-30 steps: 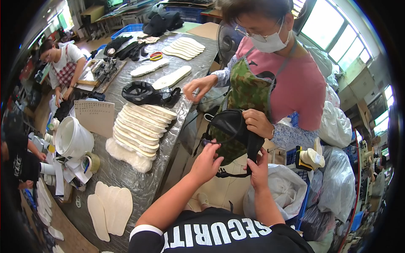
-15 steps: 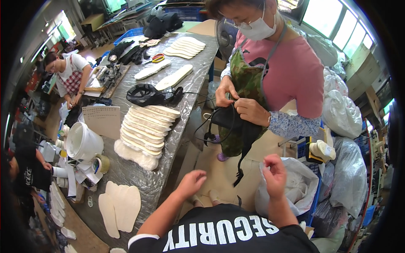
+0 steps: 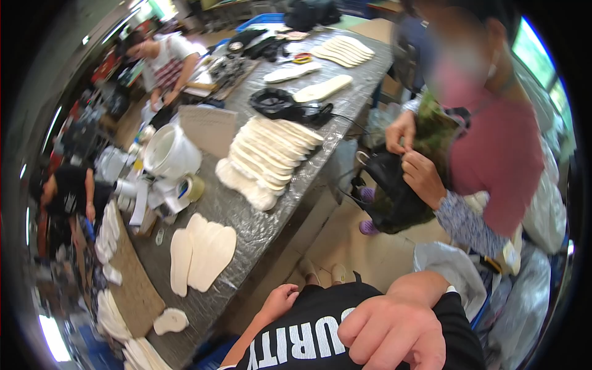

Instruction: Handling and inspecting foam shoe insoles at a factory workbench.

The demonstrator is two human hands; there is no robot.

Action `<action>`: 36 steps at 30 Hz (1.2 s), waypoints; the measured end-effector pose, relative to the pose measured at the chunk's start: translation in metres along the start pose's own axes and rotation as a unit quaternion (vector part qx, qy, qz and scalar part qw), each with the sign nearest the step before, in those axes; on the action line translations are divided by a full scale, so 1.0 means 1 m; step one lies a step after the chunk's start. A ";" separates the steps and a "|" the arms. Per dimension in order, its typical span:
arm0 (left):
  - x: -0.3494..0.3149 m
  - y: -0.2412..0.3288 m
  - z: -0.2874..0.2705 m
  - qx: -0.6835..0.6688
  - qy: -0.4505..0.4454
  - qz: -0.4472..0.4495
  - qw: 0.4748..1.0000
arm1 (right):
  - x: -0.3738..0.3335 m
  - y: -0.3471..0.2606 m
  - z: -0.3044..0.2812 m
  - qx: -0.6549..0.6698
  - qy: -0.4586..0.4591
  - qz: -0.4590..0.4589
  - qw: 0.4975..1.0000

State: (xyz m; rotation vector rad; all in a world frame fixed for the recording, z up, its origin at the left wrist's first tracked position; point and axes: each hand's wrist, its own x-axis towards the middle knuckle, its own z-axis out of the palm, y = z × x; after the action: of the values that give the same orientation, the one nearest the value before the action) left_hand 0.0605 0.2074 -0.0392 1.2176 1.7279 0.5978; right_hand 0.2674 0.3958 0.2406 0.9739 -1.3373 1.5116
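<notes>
My left hand (image 3: 280, 300) hangs low in front of my black shirt, near the table's edge, its fingers loosely curled together with nothing seen in them. My right hand (image 3: 394, 327) is raised close to the camera, fingers bent down in a loose fist, back of the hand showing; its palm is hidden. To my left, cream insoles (image 3: 206, 251) lie fanned out on the table (image 3: 246, 231), which has a shiny plastic cover. Behind them sits a row of overlapping fleecy insoles (image 3: 274, 154).
Across from me a person (image 3: 493, 160) in a pink top works a black strapped item (image 3: 388, 188) with both hands. A white bucket (image 3: 172, 151), tape roll (image 3: 191, 187) and red-yellow snips (image 3: 302, 58) are on the table. A white sack (image 3: 453, 268) stands at right.
The view has swung left, shifting the table rightward in the picture. My right hand has come up close to the camera; my left hand has dropped toward my body.
</notes>
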 end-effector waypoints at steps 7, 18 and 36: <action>-0.066 -0.023 0.019 0.017 0.107 -0.088 0.990 | 0.002 0.041 0.016 0.135 -0.016 0.010 0.991; -0.126 -0.085 0.036 -0.043 0.059 -0.131 0.989 | 0.003 0.088 0.051 0.168 -0.106 0.101 0.975; -0.349 -0.214 -0.067 -0.076 0.316 -0.208 0.923 | -0.250 0.250 0.170 -0.265 -0.369 0.694 0.559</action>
State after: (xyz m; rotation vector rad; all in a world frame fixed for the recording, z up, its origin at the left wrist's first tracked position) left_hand -0.0646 -0.1878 -0.0372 0.5318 2.3367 0.9034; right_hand 0.1098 0.1886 -0.0532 -0.1747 -3.4290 1.3609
